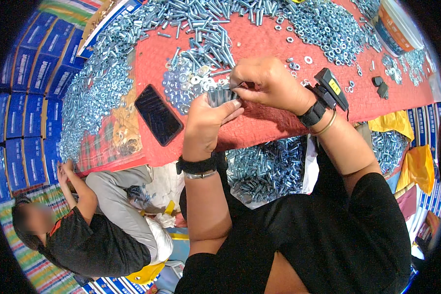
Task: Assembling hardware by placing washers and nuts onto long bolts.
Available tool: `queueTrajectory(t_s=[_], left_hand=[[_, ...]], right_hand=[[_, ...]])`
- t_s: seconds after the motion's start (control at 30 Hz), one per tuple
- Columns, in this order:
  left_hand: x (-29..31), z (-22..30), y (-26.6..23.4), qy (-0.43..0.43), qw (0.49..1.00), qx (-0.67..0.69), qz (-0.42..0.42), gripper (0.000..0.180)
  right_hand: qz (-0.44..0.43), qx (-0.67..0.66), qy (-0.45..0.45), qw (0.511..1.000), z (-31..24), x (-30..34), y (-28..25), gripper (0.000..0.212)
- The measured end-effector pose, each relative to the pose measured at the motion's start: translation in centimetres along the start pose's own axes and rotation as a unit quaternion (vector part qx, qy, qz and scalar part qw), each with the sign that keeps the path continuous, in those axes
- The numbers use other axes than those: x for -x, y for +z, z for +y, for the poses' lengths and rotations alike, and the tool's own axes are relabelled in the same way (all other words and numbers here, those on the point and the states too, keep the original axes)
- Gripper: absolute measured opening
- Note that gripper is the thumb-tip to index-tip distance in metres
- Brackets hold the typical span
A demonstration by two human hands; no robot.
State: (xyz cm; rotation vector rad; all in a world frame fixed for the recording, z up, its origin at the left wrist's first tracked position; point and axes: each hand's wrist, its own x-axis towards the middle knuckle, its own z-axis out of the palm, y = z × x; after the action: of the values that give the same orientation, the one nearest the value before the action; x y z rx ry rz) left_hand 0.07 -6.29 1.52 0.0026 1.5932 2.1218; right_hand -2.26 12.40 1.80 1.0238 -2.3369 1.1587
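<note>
My left hand (204,120) is closed round a small bundle of grey metal bolts (219,97), thumb along the near side, just over the edge of the red-covered table. Against the bundle's right end, my right hand (267,81) has its fingers curled in a pinch; whatever they hold is hidden. Beyond both hands lie a patch of flat washers (186,78) and a pile of silver bolts (210,41). To the left of my left hand rests a black phone (159,115).
Hex nuts (335,39) are heaped at the far right, by a clear plastic tub (398,27). More fasteners (95,88) cover the table's left side. A sack of bolts (267,169) sits below the front edge. Another person (93,240) sits at left near stacked blue boxes (27,112).
</note>
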Motion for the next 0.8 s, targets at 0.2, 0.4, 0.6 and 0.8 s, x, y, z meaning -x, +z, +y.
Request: queueTrajectory(t_s=[0.2, 0.4, 0.6, 0.8], left_hand=[[0.0, 0.1, -0.1, 0.012, 1.0, -0.006, -0.002, 0.024], [0.0, 0.1, 0.1, 0.012, 1.0, 0.019, -0.006, 0.024], [-0.1, -0.2, 0.3, 0.006, 1.0, -0.011, -0.011, 0.022], [-0.6, -0.7, 0.5, 0.001, 0.999, -0.014, -0.04, 0.018]], right_hand=[[-0.013, -0.031, -0.02, 0.999, 0.0, -0.2, -0.6, 0.012], [0.042, -0.106, 0.038, 0.993, 0.1, -0.7, -1.1, 0.008], [0.053, -0.057, 0.067, 0.995, -0.3, -0.8, -0.5, 0.011], [0.043, 0.019, 0.038, 0.998, -1.0, -0.6, 0.3, 0.015]])
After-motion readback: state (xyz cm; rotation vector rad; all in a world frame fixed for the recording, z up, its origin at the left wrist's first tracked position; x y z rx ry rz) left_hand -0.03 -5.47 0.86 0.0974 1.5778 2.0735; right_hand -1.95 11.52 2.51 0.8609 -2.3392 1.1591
